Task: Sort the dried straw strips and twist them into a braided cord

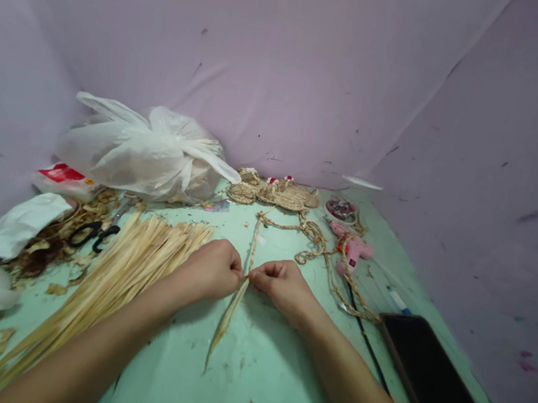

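Observation:
Between my two hands runs a thin braided cord [256, 240] of dry plant fibre, stretching away from me over the green table. My left hand [216, 266] pinches it from the left, fingers closed. From the right, my right hand [281, 285] pinches the same spot, its fingertips almost touching the left ones. Below the pinch hangs a loose fibre strip [226, 323], pointing towards me. The finished part of the cord turns right at its far end and lies in loops [313, 242]. Beside my left forearm rests a bundle of dry fibre strips [138, 263].
At the back stand a white plastic bag [150, 150] and woven fibre pieces [280, 193]. Black-handled scissors [92, 234] lie among scraps at left. On the right are a pink glue gun [353, 249], a dish of beads [341, 209] and a dark phone [443, 389].

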Action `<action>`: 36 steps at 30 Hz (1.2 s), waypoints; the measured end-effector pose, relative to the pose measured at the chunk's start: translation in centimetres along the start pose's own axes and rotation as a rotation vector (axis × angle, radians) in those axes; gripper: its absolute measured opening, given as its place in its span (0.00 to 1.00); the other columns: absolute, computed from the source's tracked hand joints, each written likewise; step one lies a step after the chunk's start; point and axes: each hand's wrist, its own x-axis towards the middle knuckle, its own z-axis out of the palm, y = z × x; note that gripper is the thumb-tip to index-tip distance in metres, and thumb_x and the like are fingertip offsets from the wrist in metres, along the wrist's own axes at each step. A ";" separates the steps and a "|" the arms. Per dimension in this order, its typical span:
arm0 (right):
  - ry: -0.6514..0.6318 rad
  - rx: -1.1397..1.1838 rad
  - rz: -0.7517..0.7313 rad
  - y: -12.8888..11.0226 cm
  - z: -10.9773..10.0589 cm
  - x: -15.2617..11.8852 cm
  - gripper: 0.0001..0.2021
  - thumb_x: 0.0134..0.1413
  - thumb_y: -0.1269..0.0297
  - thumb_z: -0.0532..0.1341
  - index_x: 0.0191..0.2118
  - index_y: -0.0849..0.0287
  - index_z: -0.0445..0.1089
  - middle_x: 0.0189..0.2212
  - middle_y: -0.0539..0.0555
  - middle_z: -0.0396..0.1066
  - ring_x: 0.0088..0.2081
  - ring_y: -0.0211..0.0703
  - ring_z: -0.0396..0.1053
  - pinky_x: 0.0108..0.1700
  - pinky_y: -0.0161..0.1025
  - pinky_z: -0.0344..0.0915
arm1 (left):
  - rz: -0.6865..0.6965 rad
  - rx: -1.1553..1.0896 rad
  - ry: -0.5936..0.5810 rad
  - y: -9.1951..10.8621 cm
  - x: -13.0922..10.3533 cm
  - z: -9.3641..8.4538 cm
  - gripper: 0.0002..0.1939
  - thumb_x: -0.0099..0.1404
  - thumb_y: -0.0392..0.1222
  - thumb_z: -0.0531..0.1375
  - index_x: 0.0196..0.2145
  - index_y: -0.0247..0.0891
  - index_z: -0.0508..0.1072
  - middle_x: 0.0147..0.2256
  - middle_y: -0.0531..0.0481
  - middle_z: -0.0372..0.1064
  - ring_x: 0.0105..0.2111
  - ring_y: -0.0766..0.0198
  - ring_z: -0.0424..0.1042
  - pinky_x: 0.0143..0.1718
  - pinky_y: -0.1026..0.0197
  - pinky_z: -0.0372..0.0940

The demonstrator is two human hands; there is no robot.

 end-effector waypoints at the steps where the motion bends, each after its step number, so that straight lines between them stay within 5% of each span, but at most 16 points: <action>1: -0.005 0.030 0.015 -0.1 0.0 0.0 0.07 0.37 0.68 0.57 0.17 0.64 0.67 0.10 0.45 0.57 0.15 0.27 0.45 0.18 0.31 0.41 | 0.010 0.026 -0.011 0.0 -0.3 -0.8 0.09 0.45 0.38 0.53 0.17 0.35 0.72 0.16 0.53 0.62 0.19 0.68 0.59 0.21 0.66 0.50; 6: -0.018 0.152 0.109 -0.7 -0.2 -0.5 0.06 0.35 0.66 0.59 0.19 0.64 0.67 0.10 0.44 0.57 0.12 0.25 0.42 0.16 0.32 0.36 | -0.011 0.086 0.063 -1.1 -1.6 -5.6 0.09 0.47 0.40 0.53 0.21 0.36 0.72 0.20 0.52 0.67 0.22 0.67 0.63 0.24 0.66 0.53; 9: -0.022 0.174 0.119 -0.8 -0.3 -0.6 0.06 0.34 0.66 0.60 0.19 0.64 0.67 0.11 0.45 0.59 0.11 0.25 0.42 0.16 0.32 0.35 | -0.058 0.185 0.077 -2.4 -2.3 -6.8 0.08 0.47 0.41 0.53 0.19 0.36 0.70 0.18 0.53 0.64 0.21 0.67 0.62 0.22 0.66 0.52; 17: -0.009 0.173 0.113 -0.5 -0.3 -0.4 0.06 0.33 0.67 0.60 0.20 0.65 0.68 0.12 0.45 0.59 0.11 0.25 0.43 0.16 0.32 0.35 | -0.322 0.638 0.123 -1.8 -2.5 -3.7 0.08 0.41 0.38 0.56 0.22 0.36 0.72 0.25 0.42 0.69 0.26 0.56 0.68 0.23 0.62 0.53; 21: -0.018 0.169 0.084 -0.1 -0.3 -0.2 0.06 0.34 0.67 0.59 0.20 0.65 0.68 0.11 0.45 0.58 0.11 0.24 0.42 0.16 0.32 0.36 | -0.190 0.534 0.091 -0.6 -3.2 -3.8 0.09 0.43 0.35 0.53 0.21 0.37 0.72 0.24 0.46 0.69 0.25 0.60 0.67 0.23 0.64 0.54; 24: -0.028 0.166 0.071 -0.2 -0.3 -0.2 0.06 0.34 0.67 0.59 0.19 0.65 0.68 0.11 0.45 0.58 0.11 0.24 0.42 0.16 0.32 0.36 | -0.063 0.401 -0.073 -0.5 -3.9 -4.1 0.08 0.45 0.38 0.52 0.18 0.38 0.71 0.19 0.50 0.67 0.22 0.64 0.65 0.22 0.65 0.52; 27: -0.026 0.144 0.075 -0.3 -0.4 -0.1 0.05 0.35 0.68 0.58 0.20 0.65 0.68 0.11 0.45 0.59 0.11 0.24 0.41 0.16 0.32 0.36 | -0.134 0.493 -0.162 -0.6 -4.0 -4.1 0.09 0.45 0.44 0.55 0.16 0.37 0.70 0.18 0.48 0.66 0.20 0.62 0.64 0.20 0.64 0.50; 33: -0.030 0.079 0.050 0.3 -0.4 0.2 0.06 0.36 0.66 0.59 0.18 0.65 0.67 0.10 0.45 0.56 0.12 0.26 0.42 0.16 0.31 0.37 | -0.122 0.471 0.136 0.9 -2.3 -1.7 0.12 0.52 0.47 0.52 0.25 0.42 0.74 0.27 0.46 0.71 0.30 0.58 0.68 0.26 0.62 0.54; 36: -0.022 0.093 0.029 0.4 -0.4 0.2 0.06 0.36 0.67 0.59 0.17 0.65 0.67 0.10 0.45 0.57 0.13 0.26 0.44 0.17 0.31 0.39 | -0.129 0.465 0.145 1.3 -1.4 0.2 0.11 0.51 0.45 0.53 0.26 0.40 0.73 0.27 0.44 0.71 0.29 0.58 0.68 0.25 0.62 0.54</action>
